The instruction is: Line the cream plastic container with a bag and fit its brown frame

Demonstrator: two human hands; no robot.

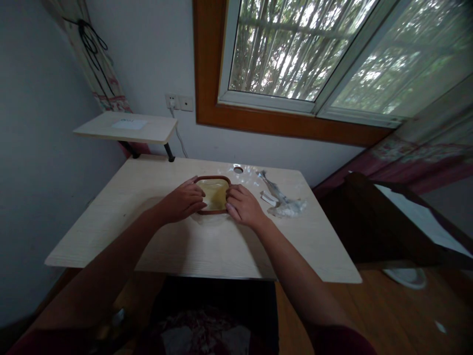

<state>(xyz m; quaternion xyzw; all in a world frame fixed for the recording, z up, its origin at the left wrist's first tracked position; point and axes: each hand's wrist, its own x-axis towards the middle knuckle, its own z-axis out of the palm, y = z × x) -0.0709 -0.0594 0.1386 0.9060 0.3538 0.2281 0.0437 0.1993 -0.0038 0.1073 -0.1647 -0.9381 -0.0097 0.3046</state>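
A small rounded-rectangular tray [213,195] with a brown rim and a pale yellowish inside stands on the desk between my hands. My left hand [185,199] grips its left side, with fingertips reaching in over the rim. On the opposite side, my right hand [244,203] is closed on the right rim, its fingers bent and thumb nearer to me. The yellow tint is stronger toward the right of the inside; I cannot tell what the tray is made of. My fingers hide both its short sides.
Crumpled clear plastic wrapping [288,207] and a small white piece [269,198] lie right of the tray. A cable hole [238,170] is at the back of the desk [158,251]. A raised shelf [155,129] holds a paper sheet [129,124] at back left.
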